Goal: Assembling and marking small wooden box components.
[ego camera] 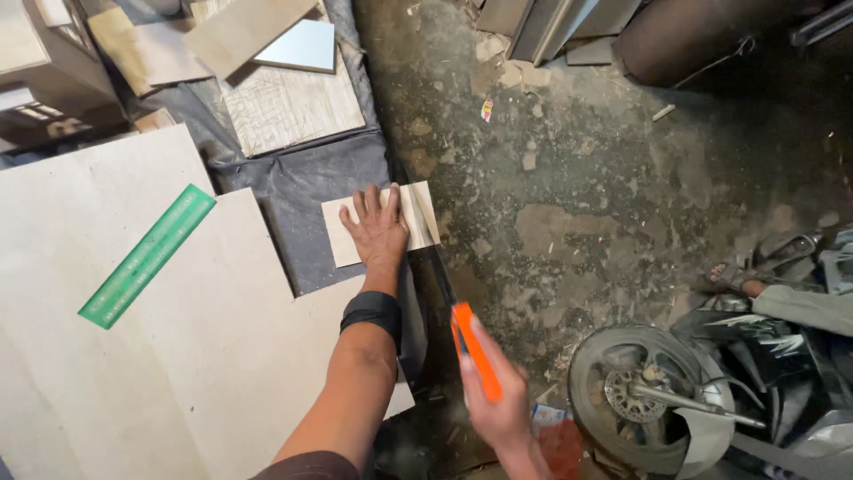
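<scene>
Pressing flat with fingers spread, the left hand (378, 233) is pinning one small board (380, 231) on the dark sheet (306, 191) at the bench edge, while the right hand (498, 404) is gripping one orange-handled saw (462, 333) and cutting it. The stroke appears under way, so the next move is calling for steady hold-down pressure; one green ruler (147, 255) is lying on the large panels (178, 356).

1. Light was soft and even over the pale boards (133, 356) at left, which read bright but not blown out.
2. The upper right corner and the right edge fell into deep shadow, with detail lost there.
3. The concrete floor (577, 178) was dimmer and mottled, yet sharp.
4. The right hand (498, 404) and its orange-handled saw (475, 351) were smeared by motion blur.
5. The left hand (378, 231) was crisp.
6. Straight board edges bowed slightly toward the frame's borders, a wide-angle effect.
</scene>
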